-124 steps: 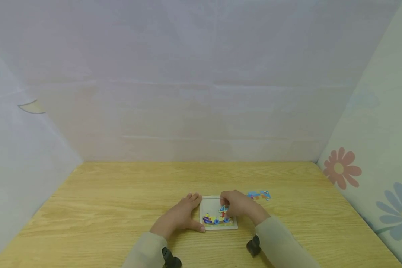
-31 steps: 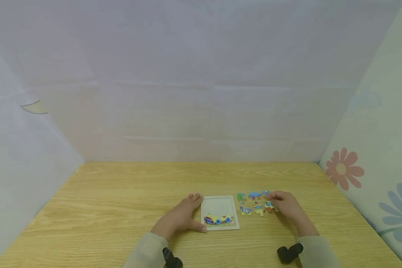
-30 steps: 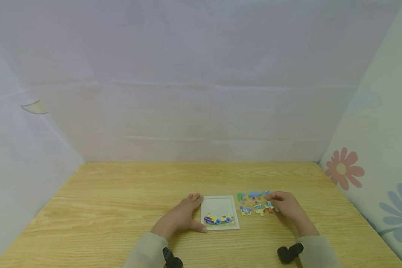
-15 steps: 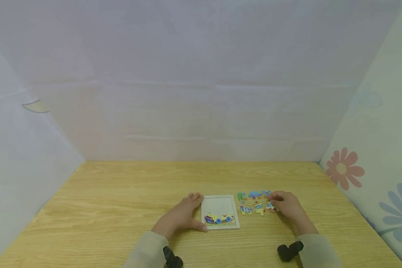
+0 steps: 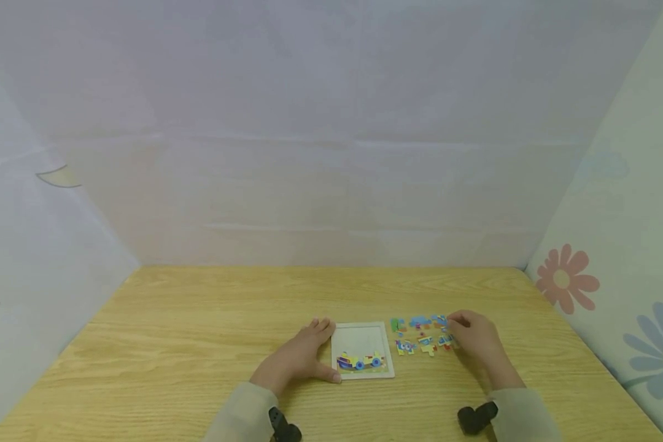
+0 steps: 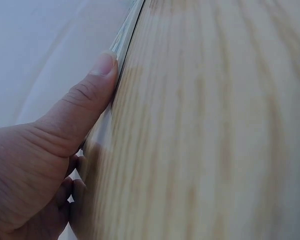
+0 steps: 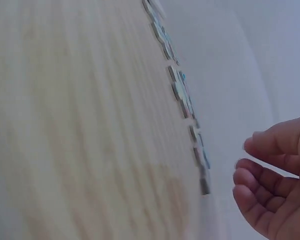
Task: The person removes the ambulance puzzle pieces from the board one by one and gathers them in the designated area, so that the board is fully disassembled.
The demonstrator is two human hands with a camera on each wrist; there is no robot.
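A pale square puzzle tray (image 5: 360,339) lies at the middle of the table, with picture pieces (image 5: 360,362) of a yellow vehicle with blue wheels along its near side. My left hand (image 5: 304,353) rests against the tray's left edge, fingers at the far corner and thumb at the near one. In the left wrist view the thumb (image 6: 85,95) lies straight along that edge. My right hand (image 5: 475,337) hovers beside the rightmost loose puzzle piece (image 5: 445,341). The right wrist view shows its thumb and loosely bent fingers (image 7: 247,192) apart, with nothing between them.
Several loose jigsaw pieces lie in two rows right of the tray: a green one (image 5: 396,324) and a blue one (image 5: 420,321) behind, a yellow-and-purple one (image 5: 404,347) and a yellow-and-red one (image 5: 427,347) in front. Cloth walls surround the wooden table (image 5: 226,319).
Earlier my right hand held a blue-windowed piece over the tray; that piece now lies among the loose ones. The hand has just drawn slightly right, off the piece. The left hand stays put.
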